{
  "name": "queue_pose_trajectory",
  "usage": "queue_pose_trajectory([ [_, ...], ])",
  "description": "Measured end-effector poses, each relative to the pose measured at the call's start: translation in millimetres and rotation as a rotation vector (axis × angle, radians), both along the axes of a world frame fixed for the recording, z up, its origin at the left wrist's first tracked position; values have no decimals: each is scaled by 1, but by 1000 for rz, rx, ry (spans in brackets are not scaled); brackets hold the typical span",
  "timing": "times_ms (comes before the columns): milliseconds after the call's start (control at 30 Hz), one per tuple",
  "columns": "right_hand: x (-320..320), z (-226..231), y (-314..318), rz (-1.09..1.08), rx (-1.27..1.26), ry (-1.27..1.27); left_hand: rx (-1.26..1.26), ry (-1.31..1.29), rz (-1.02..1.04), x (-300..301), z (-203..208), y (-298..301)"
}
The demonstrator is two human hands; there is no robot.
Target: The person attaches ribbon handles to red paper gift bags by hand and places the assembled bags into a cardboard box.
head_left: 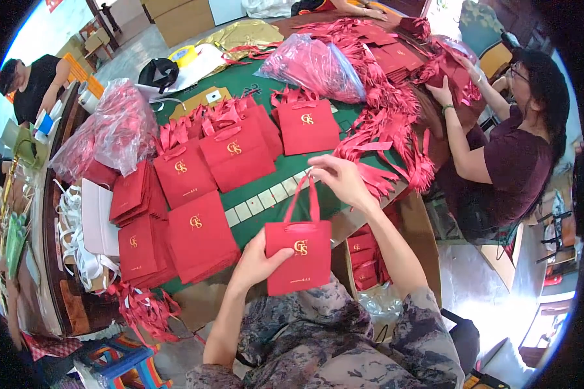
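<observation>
A small red paper gift bag (315, 269) with gold lettering hangs upright in front of me, over my lap. My left hand (259, 262) is closed on its left side, the thumb lying across the front. Above the bag, my right hand (334, 178) pinches the top of its red ribbon handle (314, 201), pulling the loop upward. Just beyond, stacks of like red bags (201, 236) lie flat on the green table top (276, 217). Farther back, more red bags (237, 155) stand with ribbon handles up.
Red ribbons (396, 123) are heaped at the right of the table, beside a clear plastic bag (315, 68). A carton (363, 259) holding red bags stands by my right side. A co-worker (506, 129) sits at the right, handling red pieces. White cards (266, 200) form a row on the table.
</observation>
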State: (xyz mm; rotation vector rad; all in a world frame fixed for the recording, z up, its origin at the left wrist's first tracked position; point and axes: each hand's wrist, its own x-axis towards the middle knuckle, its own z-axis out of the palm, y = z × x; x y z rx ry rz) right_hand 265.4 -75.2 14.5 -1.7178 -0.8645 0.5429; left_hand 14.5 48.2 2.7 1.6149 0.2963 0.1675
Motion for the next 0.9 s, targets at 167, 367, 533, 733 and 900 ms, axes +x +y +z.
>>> queue_pose_trajectory([
  [167, -5, 7, -60, -123, -130, -465, 308, 156, 196, -14, 52, 7],
  [367, -30, -8, -97, -79, -264, -802, 926, 299, 181, 2, 101, -23],
  [533, -28, -23, -92, -91, -258, -845, 915, 294, 41, 43, 63, -66],
  [733, -36, -20, -91, -125, -226, -834, 896, 179, 112, 47, 10, -71],
  [900, -70, -3, -91, -180, -70, -712, 1139, 41, 81, 43, 3, -30],
])
